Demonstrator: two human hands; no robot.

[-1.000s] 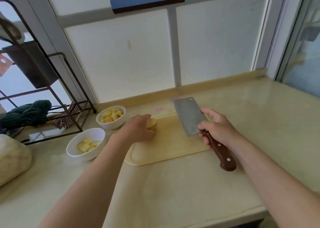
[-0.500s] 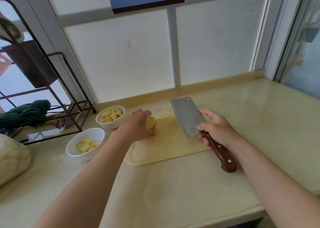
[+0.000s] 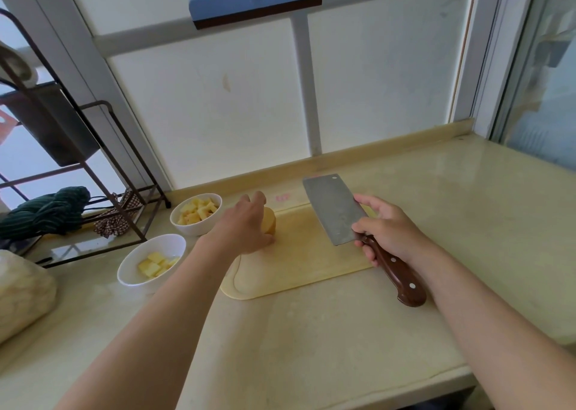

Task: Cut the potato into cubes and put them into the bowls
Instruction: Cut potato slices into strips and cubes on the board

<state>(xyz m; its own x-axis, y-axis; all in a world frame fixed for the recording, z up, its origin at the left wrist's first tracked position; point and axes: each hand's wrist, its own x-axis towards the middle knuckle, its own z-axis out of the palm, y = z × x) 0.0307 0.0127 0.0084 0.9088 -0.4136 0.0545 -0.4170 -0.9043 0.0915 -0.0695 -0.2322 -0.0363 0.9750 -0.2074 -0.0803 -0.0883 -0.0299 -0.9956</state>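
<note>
Potato: pale yellow potato chunk (image 3: 270, 225), far left on the beige cutting board (image 3: 299, 266).
Left grip (image 3: 246, 225): curled round the chunk.
Right grip (image 3: 386, 228): clasps the wooden-handled steel cleaver (image 3: 333, 210), blade right of the chunk.
Risk: we fear the rounded chunk rolls and the blade meets our fingers.

The beige surface (image 3: 311, 331) carries a cutting board (image 3: 296, 266), a near bowl (image 3: 159, 244), a far bowl (image 3: 194, 229), a wire rack (image 3: 128, 175) and perhaps a pale bag (image 3: 21, 294).

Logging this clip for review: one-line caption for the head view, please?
Left hand holds a pale yellow potato chunk on the beige cutting board while the right hand grips a wooden-handled steel cleaver.
</note>
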